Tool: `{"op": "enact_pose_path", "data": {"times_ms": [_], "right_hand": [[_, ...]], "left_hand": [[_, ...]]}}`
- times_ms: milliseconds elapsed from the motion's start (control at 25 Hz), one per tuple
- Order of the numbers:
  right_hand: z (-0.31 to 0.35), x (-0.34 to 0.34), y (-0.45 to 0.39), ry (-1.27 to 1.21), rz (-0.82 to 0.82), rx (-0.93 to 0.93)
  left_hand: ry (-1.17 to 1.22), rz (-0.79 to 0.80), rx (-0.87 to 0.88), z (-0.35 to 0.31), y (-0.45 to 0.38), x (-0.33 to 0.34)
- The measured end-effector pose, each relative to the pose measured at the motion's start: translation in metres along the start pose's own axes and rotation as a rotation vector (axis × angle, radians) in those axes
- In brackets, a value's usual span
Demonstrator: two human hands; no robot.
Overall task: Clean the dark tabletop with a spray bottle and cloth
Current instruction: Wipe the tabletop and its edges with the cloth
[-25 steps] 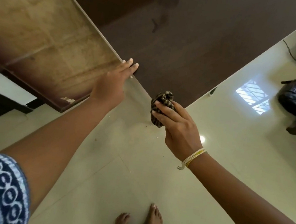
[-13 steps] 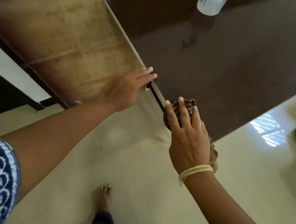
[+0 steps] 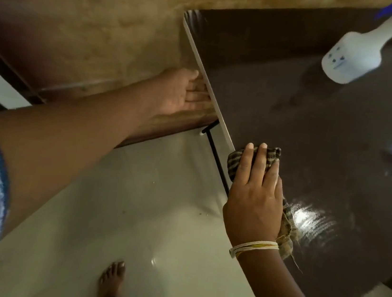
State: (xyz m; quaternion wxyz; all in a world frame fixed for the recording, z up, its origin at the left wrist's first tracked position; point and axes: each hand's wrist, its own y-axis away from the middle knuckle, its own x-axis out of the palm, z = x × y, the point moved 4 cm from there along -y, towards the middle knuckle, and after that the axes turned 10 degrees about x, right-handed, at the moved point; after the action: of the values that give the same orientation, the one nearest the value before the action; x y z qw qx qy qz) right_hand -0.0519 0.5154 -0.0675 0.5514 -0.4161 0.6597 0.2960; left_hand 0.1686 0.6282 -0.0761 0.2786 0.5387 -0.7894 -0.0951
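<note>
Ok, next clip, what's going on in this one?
A person is wiping a dark tabletop. The right hand presses a striped cloth flat onto the top near its left edge, with the fingers straight. The left hand rests open against the table's white edge, apparently steadying it. A white spray bottle with a blue trigger stands untouched further back on the top.
</note>
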Motion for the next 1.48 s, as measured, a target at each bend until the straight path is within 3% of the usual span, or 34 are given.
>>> {"op": "enact_pose_path", "data": {"times_ms": [160, 440, 840, 1120, 1360, 1480], "right_hand": [[0.030, -0.006, -0.038, -0.011, 0.011, -0.013], [0.066, -0.018, -0.104, -0.134, 0.049, -0.114], [0.142, -0.026, -0.207, -0.211, 0.051, -0.229], [0.185, -0.031, -0.262, -0.185, -0.003, -0.219], [0.188, -0.044, -0.321, -0.324, -0.006, -0.349], [0.178, -0.047, -0.335, -0.473, 0.015, -0.289]], "left_hand": [[0.224, -0.044, -0.048, -0.028, -0.020, -0.014], [0.231, 0.010, -0.116, -0.055, -0.050, -0.040], [0.183, -0.084, -0.142, -0.056, -0.096, -0.059], [0.379, -0.167, -0.147, -0.049, -0.115, -0.071], [0.383, -0.089, -0.231, -0.033, -0.114, -0.061], [0.425, -0.041, -0.226, -0.042, -0.111, -0.059]]}}
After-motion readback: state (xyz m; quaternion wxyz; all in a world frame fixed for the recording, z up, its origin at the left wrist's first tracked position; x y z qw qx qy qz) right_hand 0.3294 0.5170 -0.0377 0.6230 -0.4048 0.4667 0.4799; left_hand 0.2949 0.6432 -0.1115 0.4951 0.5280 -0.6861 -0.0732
